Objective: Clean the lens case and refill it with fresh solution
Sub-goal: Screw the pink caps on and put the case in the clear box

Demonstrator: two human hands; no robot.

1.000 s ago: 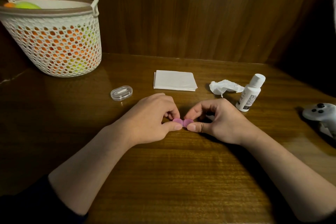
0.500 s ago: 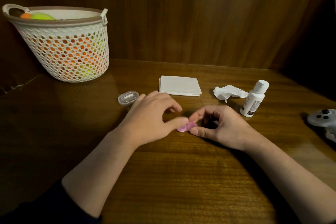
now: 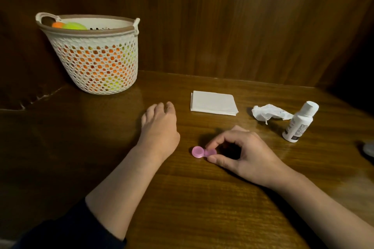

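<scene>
Lens case, pink and two-welled, lies flat on the bench in front of the person, its right well pinched between thumb and forefinger of the right hand; that grip is firm on the cap side, while the left well sits free. Left hand has reached out toward the back of the bench, fingers extended over the wood; whether it covers something small there I cannot tell, since the fingertips hide that patch. Its grip looks released.

To do this step well, I judge the right hand should pin the case down so it does not skate on the polished wood, then twist one cap at a time. The solution bottle stands capped at the right, just beside a crumpled tissue; a folded stack of clean tissues lies behind the case. Wipe each well dry with a fresh sheet before pouring, and keep the bottle's nozzle from touching the plastic. A perforated basket stands well apart at the left.
</scene>
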